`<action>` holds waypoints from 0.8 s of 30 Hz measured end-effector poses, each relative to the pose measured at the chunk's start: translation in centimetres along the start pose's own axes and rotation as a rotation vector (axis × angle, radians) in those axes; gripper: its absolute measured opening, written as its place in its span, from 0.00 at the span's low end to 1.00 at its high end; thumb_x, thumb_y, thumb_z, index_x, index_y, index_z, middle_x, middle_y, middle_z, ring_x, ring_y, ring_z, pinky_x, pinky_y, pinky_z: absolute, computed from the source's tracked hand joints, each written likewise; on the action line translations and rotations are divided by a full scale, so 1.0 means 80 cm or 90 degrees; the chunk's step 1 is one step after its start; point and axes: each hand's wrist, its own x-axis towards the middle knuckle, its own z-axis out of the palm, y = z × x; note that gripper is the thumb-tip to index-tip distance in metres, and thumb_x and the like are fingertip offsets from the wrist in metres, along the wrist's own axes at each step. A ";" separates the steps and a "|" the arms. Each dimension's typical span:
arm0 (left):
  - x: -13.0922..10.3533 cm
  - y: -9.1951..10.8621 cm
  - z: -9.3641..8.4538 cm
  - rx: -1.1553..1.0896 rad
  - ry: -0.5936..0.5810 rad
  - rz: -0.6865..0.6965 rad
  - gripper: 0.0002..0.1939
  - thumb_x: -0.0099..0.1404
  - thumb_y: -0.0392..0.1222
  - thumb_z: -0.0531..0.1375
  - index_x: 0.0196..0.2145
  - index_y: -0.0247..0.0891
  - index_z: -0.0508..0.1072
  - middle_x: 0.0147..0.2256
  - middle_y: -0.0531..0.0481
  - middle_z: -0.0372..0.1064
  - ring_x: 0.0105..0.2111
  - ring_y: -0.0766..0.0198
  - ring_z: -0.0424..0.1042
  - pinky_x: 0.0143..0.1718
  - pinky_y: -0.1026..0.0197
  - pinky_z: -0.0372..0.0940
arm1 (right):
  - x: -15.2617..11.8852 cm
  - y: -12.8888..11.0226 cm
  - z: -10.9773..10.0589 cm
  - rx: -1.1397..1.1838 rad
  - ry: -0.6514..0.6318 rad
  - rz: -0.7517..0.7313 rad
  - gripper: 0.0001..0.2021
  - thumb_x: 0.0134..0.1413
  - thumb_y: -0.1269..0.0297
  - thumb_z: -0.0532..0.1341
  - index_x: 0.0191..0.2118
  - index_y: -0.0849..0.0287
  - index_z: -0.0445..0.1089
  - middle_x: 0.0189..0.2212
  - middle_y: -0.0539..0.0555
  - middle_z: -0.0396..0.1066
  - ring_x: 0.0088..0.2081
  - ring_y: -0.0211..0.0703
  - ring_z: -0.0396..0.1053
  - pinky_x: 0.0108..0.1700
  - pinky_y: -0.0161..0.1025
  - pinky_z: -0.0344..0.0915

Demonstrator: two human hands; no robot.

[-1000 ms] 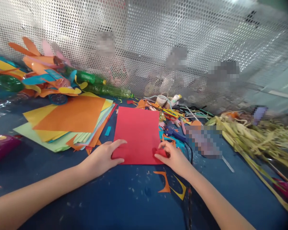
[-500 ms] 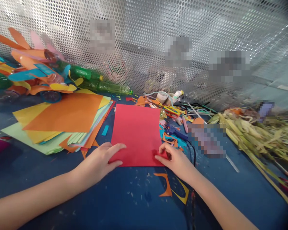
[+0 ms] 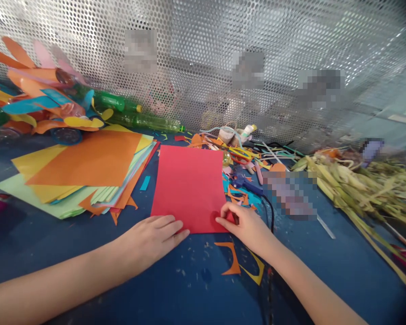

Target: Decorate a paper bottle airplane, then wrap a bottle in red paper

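Note:
A sheet of red paper [image 3: 190,185] lies flat on the blue table in front of me. My left hand [image 3: 157,237] rests over its lower left corner, palm down with the fingers stretched out along the near edge. At the lower right corner, my right hand [image 3: 242,223] pinches the paper between thumb and forefinger, and that corner curls slightly. Just below the sheet lie an orange paper scrap [image 3: 232,259] and a yellow paper scrap [image 3: 257,268].
Coloured paper sheets [image 3: 84,162] are stacked at left, below a bottle craft [image 3: 50,104] with paper petals. A blue glue gun [image 3: 246,184] and its cord lie right of the red sheet, among paper scraps. Dry husks [image 3: 341,189] spread at far right; perforated metal stands behind.
My left hand has slid right and flattened onto the red paper's lower left corner. My right hand keeps its pinch on the other corner. The view has shifted slightly.

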 end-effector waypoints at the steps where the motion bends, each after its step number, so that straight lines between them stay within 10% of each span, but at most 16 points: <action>1: 0.001 0.000 -0.002 -0.003 -0.012 -0.001 0.23 0.67 0.31 0.46 0.59 0.38 0.60 0.52 0.44 0.66 0.52 0.56 0.63 0.51 0.55 0.62 | 0.000 0.001 0.000 -0.018 0.028 -0.019 0.07 0.56 0.62 0.61 0.29 0.56 0.65 0.24 0.48 0.63 0.26 0.38 0.63 0.29 0.34 0.58; 7: 0.005 -0.003 -0.011 -0.007 -0.024 0.007 0.21 0.68 0.33 0.47 0.58 0.37 0.60 0.51 0.43 0.67 0.50 0.56 0.65 0.48 0.56 0.62 | -0.013 -0.017 -0.002 -0.142 0.268 -0.230 0.04 0.55 0.65 0.62 0.35 0.53 0.75 0.36 0.54 0.67 0.38 0.44 0.63 0.44 0.44 0.58; 12: 0.006 -0.004 -0.008 0.003 0.017 0.012 0.19 0.69 0.33 0.46 0.56 0.37 0.63 0.49 0.44 0.68 0.47 0.57 0.67 0.45 0.57 0.64 | -0.025 -0.042 0.009 -0.142 0.209 -0.410 0.11 0.57 0.65 0.61 0.46 0.51 0.72 0.33 0.49 0.73 0.38 0.40 0.63 0.45 0.43 0.53; 24: 0.007 -0.004 -0.006 0.016 0.065 0.019 0.17 0.69 0.34 0.46 0.53 0.37 0.66 0.46 0.46 0.70 0.44 0.57 0.68 0.41 0.58 0.65 | -0.020 -0.039 0.022 -0.147 0.092 -0.401 0.12 0.62 0.63 0.56 0.49 0.50 0.70 0.33 0.50 0.71 0.37 0.40 0.62 0.44 0.42 0.53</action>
